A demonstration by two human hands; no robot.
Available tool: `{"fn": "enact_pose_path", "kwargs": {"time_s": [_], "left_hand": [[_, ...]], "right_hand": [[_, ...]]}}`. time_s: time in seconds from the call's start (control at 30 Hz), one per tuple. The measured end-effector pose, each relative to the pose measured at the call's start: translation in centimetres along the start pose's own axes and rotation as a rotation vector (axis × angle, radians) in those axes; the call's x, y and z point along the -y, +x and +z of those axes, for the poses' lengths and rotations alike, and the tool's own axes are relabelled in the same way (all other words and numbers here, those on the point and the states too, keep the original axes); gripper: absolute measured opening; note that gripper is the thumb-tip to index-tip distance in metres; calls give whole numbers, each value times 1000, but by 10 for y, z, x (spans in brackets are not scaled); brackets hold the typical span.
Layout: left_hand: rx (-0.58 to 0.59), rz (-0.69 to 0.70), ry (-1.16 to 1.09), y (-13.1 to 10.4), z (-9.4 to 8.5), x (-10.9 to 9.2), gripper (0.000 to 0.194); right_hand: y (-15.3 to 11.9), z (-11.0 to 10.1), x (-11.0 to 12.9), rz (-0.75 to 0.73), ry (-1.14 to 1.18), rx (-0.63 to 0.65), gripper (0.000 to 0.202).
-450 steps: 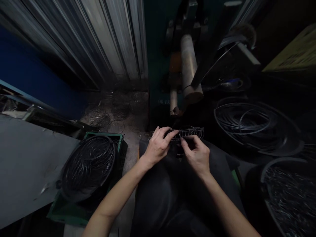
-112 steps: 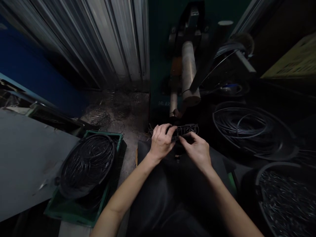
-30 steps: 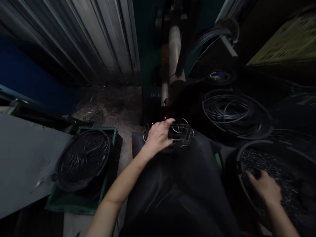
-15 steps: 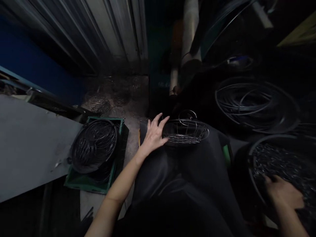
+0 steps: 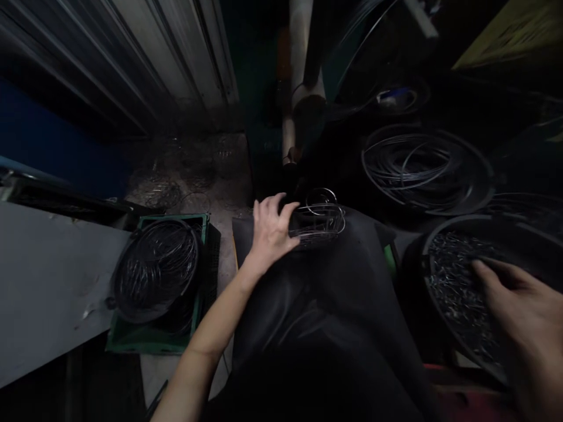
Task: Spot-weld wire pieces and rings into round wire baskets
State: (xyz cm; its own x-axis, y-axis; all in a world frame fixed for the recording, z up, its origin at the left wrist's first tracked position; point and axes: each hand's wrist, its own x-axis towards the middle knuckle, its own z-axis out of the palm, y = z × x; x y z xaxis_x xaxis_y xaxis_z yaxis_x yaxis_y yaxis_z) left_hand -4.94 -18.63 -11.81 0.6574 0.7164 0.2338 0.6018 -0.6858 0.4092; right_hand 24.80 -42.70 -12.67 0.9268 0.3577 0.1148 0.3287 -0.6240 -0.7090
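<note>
My left hand [image 5: 271, 231] is at the left end of a wire frame [image 5: 323, 225] made of thin bright wires, lying over my lap. Its fingers curve above that end and the thumb lies below, with a gap between them. A round wire ring [image 5: 321, 201] stands at the frame's far side. On the right, my right hand [image 5: 521, 299] hovers over a black tub [image 5: 428, 266] of small shiny metal pieces [image 5: 457, 293]. Its thumb and forefinger seem to come together; anything between them is too blurred to make out. A dark apron [image 5: 316, 287] covers my lap.
To the left, a round black basket [image 5: 115, 275] of wire rings rests on a green crate [image 5: 202, 293]. Another black tub [image 5: 479, 196] with coiled wire is at the back right. Loose wires litter the floor [image 5: 206, 176]. A grey panel [image 5: 48, 281] juts in from the left.
The view has shifted. My right hand has lifted from the metal pieces and looks nearer. My left hand now reaches further over the wire frame, its fingers more curved.
</note>
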Motion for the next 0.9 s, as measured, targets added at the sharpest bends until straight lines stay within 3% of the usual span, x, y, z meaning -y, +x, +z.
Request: {"fn": "enact_pose_path", "kwargs": {"time_s": [0.07,0.2,0.3,0.37,0.47,0.67,0.9], "left_hand": [[32,41,31,1,9,-9,66],[61,48,57,-5,20,-16,67],[68,19,46,-10,21,-17,68],[66,16,31,-11,20,-16,66],[36,45,29,-10,20,-13,63],[-42,61,45,1,10,-3,61],[-136,90,65,27,-7,14,59]], "right_hand": [[-22,14,42,64,151,102,31],[-64,56,110,157,419,538,35],[-77,91,128,163,545,770,40],[-78,110,129,143,566,814,40],[-78,127,128,80,535,771,37],[-87,132,145,-261,236,541,31],[-87,161,166,-533,281,316,28]]}}
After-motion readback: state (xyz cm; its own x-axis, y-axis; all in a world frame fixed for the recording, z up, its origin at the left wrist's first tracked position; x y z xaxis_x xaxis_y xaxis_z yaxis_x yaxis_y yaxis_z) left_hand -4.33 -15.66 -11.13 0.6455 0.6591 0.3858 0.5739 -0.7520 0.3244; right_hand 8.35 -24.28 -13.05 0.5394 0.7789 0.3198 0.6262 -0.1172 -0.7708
